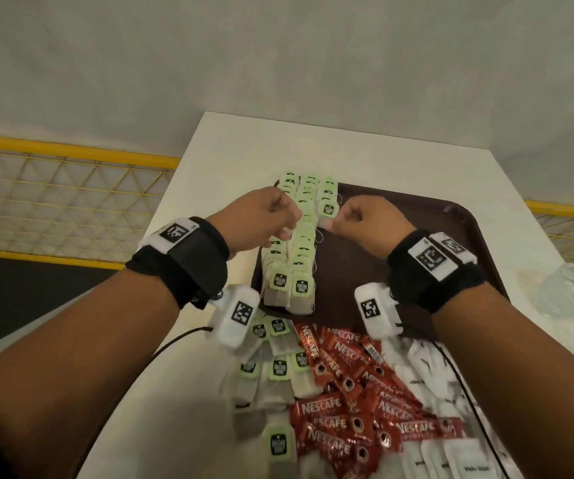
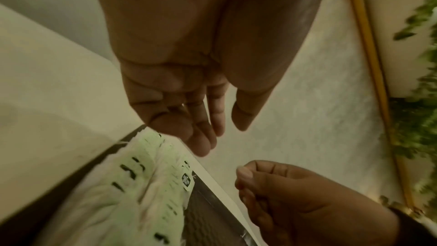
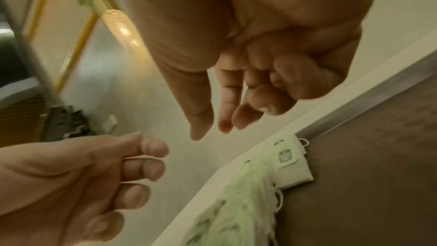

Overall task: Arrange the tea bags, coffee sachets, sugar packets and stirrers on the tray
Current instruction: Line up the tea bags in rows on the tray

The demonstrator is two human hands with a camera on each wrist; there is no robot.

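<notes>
Tea bags [image 1: 296, 243] along tray [image 1: 417, 236] left side; coffee sachets [image 1: 354, 402] before tray.

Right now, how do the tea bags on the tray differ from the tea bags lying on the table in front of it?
The tea bags on the tray stand in tight, overlapping rows along the brown tray's left side; the tea bags on the table lie loose, pointing different ways, beside the red Nescafe sachets. Both have green tags.
</notes>
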